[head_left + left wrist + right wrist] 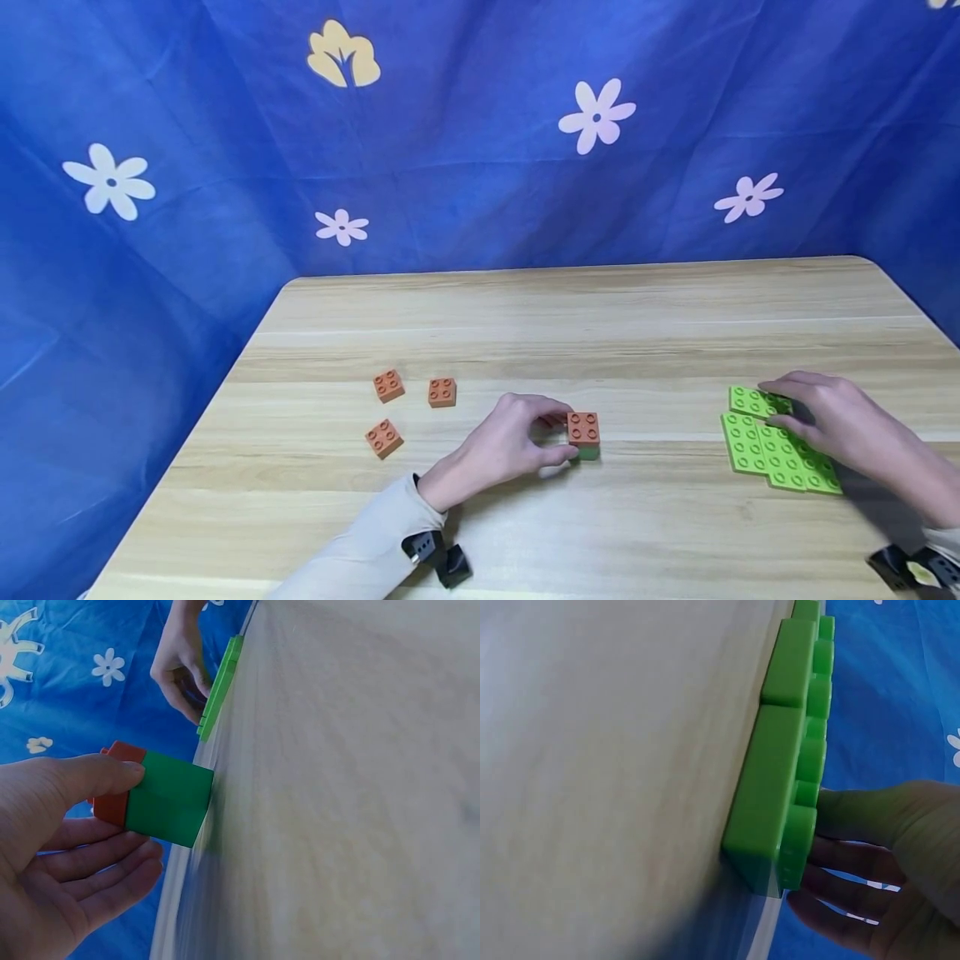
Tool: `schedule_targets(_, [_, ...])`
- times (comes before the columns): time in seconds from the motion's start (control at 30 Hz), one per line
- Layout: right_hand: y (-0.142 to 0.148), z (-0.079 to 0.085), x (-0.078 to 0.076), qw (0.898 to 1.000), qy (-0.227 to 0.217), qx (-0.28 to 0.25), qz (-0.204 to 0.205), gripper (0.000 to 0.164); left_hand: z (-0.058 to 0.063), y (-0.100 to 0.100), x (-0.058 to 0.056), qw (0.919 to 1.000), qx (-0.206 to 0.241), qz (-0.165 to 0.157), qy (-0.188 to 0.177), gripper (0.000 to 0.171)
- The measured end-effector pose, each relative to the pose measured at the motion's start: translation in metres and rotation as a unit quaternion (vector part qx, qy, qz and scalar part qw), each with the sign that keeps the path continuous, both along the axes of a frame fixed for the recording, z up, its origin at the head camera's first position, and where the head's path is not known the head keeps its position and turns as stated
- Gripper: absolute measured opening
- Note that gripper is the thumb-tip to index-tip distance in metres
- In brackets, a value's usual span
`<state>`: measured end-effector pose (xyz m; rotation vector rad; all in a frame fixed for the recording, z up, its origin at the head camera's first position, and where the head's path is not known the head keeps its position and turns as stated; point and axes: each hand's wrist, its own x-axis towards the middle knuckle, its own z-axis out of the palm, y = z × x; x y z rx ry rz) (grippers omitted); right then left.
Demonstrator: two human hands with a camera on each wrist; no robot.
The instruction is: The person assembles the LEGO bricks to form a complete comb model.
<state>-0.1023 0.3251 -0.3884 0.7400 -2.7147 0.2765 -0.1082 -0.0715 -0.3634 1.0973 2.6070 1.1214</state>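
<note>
Near the middle of the table, my left hand (pixel 510 442) holds a small stack by its side, thumb and fingers around it. The stack is an orange-red two-by-two brick (pixel 582 427) on top of a dark green block (pixel 171 796). In the left wrist view the thumb lies across the seam between the two, and the green block's base is at the tabletop. On the right, my right hand (pixel 840 417) hovers over several light green studded bricks (pixel 742 443) lying side by side, its fingertips right at the farthest one. Its fingers are relaxed, partly hiding the bricks beneath.
Three loose orange-red bricks lie left of my left hand: one at the back (pixel 388 385), one beside it (pixel 442 392), one nearer (pixel 384 438). The wooden table (pixel 525 325) ends at a blue flowered cloth (pixel 465 167) behind and at the sides.
</note>
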Motion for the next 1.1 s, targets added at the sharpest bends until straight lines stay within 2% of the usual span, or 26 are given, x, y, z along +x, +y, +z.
schedule_targets(0.33, [0.0, -0.003, -0.002, 1.0, -0.015, 0.0, -0.007, 0.041, -0.001, -0.001, 0.0, 1.0, 0.0, 0.0, 0.0, 0.035])
schedule_targets(0.83, [-0.008, -0.001, -0.003, 1.0, -0.007, -0.007, -0.009, 0.043, -0.005, -0.001, -0.001, 1.0, 0.006, -0.003, 0.005, 0.035])
schedule_targets(1.1, [-0.02, 0.002, -0.004, 0.999, 0.015, -0.019, 0.021, 0.044, -0.006, -0.002, -0.001, 0.9999, 0.006, -0.005, 0.006, 0.035])
